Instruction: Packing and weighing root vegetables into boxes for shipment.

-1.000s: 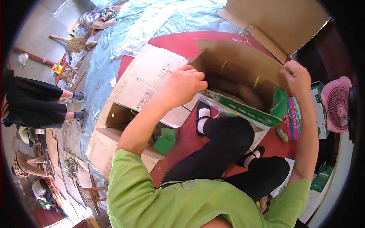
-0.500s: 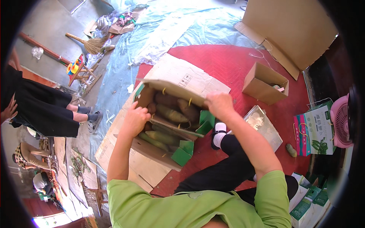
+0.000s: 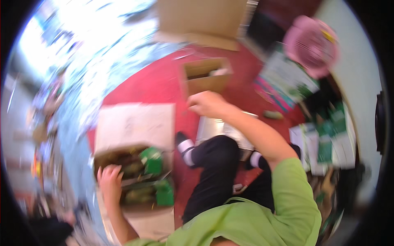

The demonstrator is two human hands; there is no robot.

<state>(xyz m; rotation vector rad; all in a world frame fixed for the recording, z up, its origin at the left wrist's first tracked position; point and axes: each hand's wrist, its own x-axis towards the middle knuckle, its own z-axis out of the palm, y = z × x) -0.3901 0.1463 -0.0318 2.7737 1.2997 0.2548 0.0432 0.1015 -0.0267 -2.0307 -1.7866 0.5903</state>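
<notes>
The cardboard box with a divider (image 3: 141, 210) stands at the lower left, with long greenish and brown radish-like roots (image 3: 137, 196) in its two compartments. Green flaps (image 3: 165, 192) stick up at its right end. At the box's left side is my left hand (image 3: 110, 177), its fingers apart and loosely bent, and nothing shows in it. My right hand (image 3: 206, 103) is raised over the front of a small open cardboard box (image 3: 207, 87). Its fingers bend downward and are blurred, so I cannot make out whether they touch or hold anything.
A flattened cardboard sheet (image 3: 135, 123) lies under the radish box on a red mat (image 3: 143, 88). Near my legs is a shallow light tray (image 3: 209, 129). A single root (image 3: 273, 115), a pink fan (image 3: 312, 47) and green-white cartons (image 3: 328, 141) are at the right.
The view has swung right. My right hand has left the radish box's rim and moved to the small cardboard box. My left hand has loosened but stays at the radish box.
</notes>
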